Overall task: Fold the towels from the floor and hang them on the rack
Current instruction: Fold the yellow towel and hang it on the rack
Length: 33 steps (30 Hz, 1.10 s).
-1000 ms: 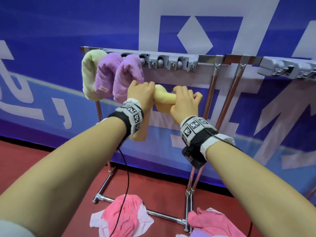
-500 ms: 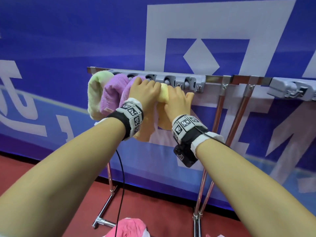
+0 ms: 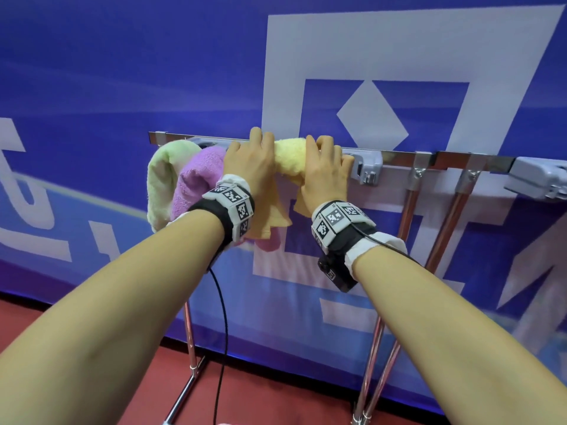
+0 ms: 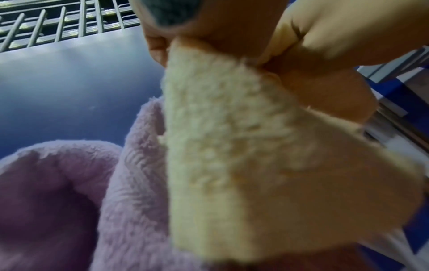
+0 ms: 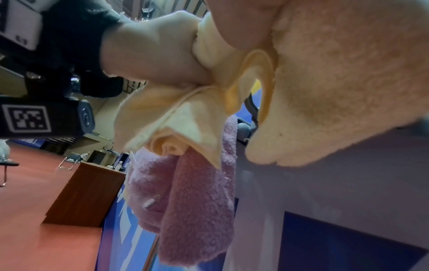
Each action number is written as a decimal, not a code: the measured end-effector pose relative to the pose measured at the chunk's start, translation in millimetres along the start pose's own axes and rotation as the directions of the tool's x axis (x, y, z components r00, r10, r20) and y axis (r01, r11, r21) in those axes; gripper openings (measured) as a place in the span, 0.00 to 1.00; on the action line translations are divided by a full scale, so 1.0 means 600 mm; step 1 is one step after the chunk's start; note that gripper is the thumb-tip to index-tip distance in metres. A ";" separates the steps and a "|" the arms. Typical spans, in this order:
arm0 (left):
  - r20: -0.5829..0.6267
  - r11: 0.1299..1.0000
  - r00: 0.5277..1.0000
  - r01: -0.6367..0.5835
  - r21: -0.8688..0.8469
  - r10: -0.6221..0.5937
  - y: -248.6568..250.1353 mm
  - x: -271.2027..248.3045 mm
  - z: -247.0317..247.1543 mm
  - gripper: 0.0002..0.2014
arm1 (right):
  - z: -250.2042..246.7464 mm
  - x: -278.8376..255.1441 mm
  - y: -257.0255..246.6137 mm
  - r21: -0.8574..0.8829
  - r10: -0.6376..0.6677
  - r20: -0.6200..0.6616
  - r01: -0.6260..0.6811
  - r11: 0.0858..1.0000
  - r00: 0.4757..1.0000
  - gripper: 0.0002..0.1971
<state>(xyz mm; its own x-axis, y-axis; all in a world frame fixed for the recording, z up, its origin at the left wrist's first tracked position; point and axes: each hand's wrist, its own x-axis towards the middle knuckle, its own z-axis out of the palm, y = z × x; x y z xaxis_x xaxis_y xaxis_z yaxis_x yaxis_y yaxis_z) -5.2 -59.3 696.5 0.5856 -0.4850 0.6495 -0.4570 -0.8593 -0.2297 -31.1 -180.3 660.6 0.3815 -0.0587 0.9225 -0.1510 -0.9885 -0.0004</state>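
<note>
- Yellow towel (image 3: 291, 154) is draped over the top rail of the rack (image 3: 408, 156), bunched into a thick roll between the two hands.
- Its pile is seen as fluffy and pale yellow on top; its loose ends hang below the rail in a warmer orange tone, with hemmed corners folded over each other in the right wrist view (image 5: 185, 117).
- The left hand (image 3: 250, 167) is curled over the roll's left end, fingers wrapped round the cloth at the rail.
- The right hand (image 3: 325, 171) is curled over the roll's right end, gripping the cloth in the same way.
- A purple towel (image 3: 199, 176) is hung just left of the yellow one, touching it; it is seen beside the yellow cloth from the left wrist (image 4: 130, 192).
- A green towel (image 3: 164, 176) is hung at the rail's left end, against the purple one.
- A grey clip block (image 3: 368, 165) is fixed on the rail just right of the right hand.
- A blue and white banner (image 3: 153, 72) is stretched behind the rack, above a red floor (image 3: 276, 403).
</note>
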 end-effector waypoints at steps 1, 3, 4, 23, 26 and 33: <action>-0.011 0.999 1.000 0.011 0.032 -0.011 0.002 0.006 0.002 0.10 | 0.006 0.005 0.002 -0.003 -0.015 -0.019 0.015 1.000 1.000 0.41; -0.060 0.997 0.997 0.044 0.063 -0.040 0.006 0.011 0.008 0.11 | 0.018 0.009 0.008 -0.051 -0.037 -0.025 0.035 0.998 0.999 0.42; -0.098 0.996 0.994 0.056 0.075 -0.049 0.008 0.019 0.014 0.12 | 0.024 0.009 0.011 -0.091 -0.053 -0.007 0.052 0.995 0.999 0.41; -0.064 0.997 0.998 0.014 -0.073 -0.019 0.003 0.015 0.069 0.15 | 0.076 -0.014 0.009 0.118 -0.002 -0.053 0.008 0.993 0.999 0.15; -0.153 0.984 0.987 0.028 -0.177 -0.056 0.010 0.017 0.057 0.15 | 0.072 0.004 0.017 0.016 -0.031 -0.138 0.034 0.999 0.990 0.14; -0.085 0.998 0.996 0.018 -0.068 -0.023 0.019 0.025 0.086 0.04 | 0.101 -0.010 0.028 -0.199 -0.205 -0.037 0.194 0.961 0.978 0.11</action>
<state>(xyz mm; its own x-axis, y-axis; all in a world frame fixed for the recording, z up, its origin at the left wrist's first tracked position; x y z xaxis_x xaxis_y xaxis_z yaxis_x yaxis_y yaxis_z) 32.9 -85.0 666.2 0.5372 -0.4493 0.7138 -0.4908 -0.8548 -0.1687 19.4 -204.8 631.7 0.3706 0.1506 0.9165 -0.2524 -0.9333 0.2554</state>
